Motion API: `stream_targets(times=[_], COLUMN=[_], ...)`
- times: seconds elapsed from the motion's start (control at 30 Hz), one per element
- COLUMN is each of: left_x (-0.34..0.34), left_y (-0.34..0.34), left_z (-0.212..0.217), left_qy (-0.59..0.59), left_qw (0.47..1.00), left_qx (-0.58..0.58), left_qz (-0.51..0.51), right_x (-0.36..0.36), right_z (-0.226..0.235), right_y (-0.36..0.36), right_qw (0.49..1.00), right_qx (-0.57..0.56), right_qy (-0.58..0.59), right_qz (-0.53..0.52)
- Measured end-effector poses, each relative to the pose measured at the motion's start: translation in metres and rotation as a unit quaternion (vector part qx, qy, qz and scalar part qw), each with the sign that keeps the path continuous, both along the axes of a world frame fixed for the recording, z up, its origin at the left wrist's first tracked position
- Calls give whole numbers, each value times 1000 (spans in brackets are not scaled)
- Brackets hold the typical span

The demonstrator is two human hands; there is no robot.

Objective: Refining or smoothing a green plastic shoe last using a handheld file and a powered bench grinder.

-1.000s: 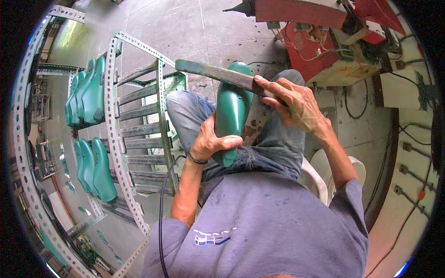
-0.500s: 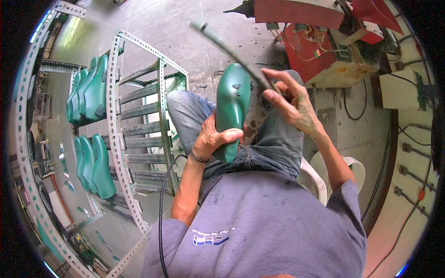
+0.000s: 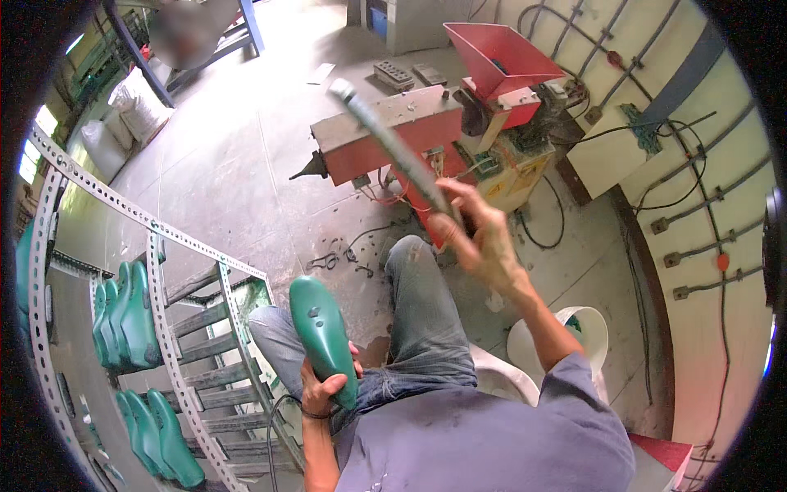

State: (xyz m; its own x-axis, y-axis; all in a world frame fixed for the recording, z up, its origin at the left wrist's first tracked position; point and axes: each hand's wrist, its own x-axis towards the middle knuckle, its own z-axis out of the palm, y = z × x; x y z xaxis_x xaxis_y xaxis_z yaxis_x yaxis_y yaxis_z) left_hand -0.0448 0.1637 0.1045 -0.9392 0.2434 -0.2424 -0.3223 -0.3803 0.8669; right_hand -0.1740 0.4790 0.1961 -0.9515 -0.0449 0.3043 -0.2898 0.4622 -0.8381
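Note:
My left hand point(image 3: 325, 392) grips a glossy green shoe last point(image 3: 320, 328) near its lower end, above my left thigh. The last is tilted, its broad end pointing up and away, and two small dark marks show on its upper face. Raised to the right, my right hand point(image 3: 482, 234) is closed around the near end of a long, narrow grey bar-like tool point(image 3: 392, 148). The tool slants up to the left, its far end pale with a dark band. I cannot make out its exact kind. It is apart from the last.
More green shoe lasts point(image 3: 135, 316) stand on a perforated metal rack point(image 3: 168, 328) at the left. Ahead is a red machine point(image 3: 393, 123) with a red hopper point(image 3: 500, 53) and a pointed nozzle. A white bucket point(image 3: 597, 328) sits at the right, beside a wall with cables.
The view has swung up and right, bringing more floor and the hopper into sight. My left hand has lowered the last toward my left thigh; my right hand keeps the tool raised.

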Motion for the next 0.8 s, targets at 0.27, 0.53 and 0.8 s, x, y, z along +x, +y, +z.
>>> stream_targets(times=[0.27, 0.53, 0.8], left_x=[33, 46, 53], left_y=[-17, -57, -56], left_z=[-10, -7, -22], left_qy=[-19, -13, 20], left_qw=[990, 973, 832], left_qx=[26, 2, -83], left_qz=[139, 229, 547], right_x=[-138, -264, -183], right_z=[87, -3, -114], right_y=[86, -9, 147], right_qw=[871, 926, 942], right_qx=[278, 187, -39], right_qy=[328, 272, 107], right_qz=[-238, 185, 316])
